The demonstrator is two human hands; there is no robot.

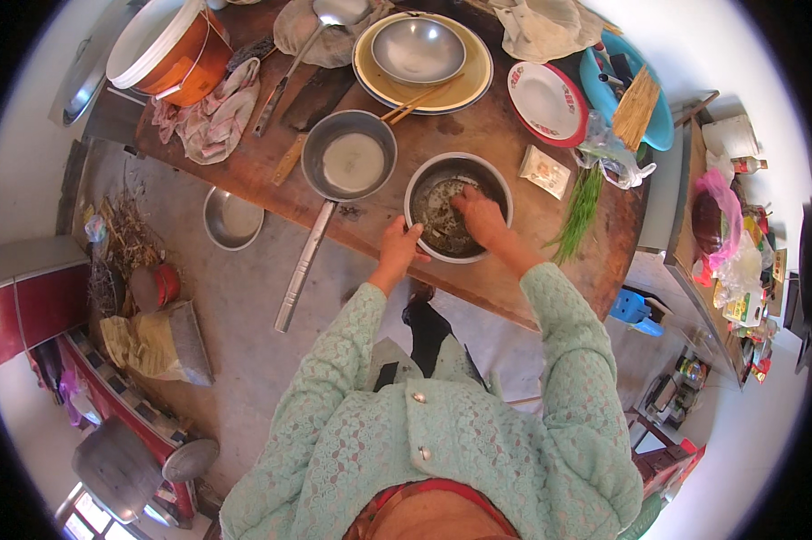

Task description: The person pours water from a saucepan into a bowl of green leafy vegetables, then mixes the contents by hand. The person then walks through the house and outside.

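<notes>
A steel bowl (456,157) sits near the front edge of the wooden table, with dark, wet-looking contents (438,200) that I cannot make out exactly. My left hand (399,248) grips the bowl's near left rim, thumb at the edge. Inside the bowl is my right hand (480,218), its fingers bent down into the contents; whether they pinch anything is hidden. Just left of the bowl stands a grey saucepan (350,162) holding pale liquid or a pale coating, its long handle sticking out past the table edge. Chopsticks (415,105) lie behind the saucepan's rim.
Behind are a metal bowl (418,50) in a yellow basin (367,76), a patterned white dish (542,99) and a blue basin (663,126). Green stalks (580,209) and a small packet (544,172) lie right. An orange bucket (199,67) stands far left; a steel pot (234,220) is on the floor.
</notes>
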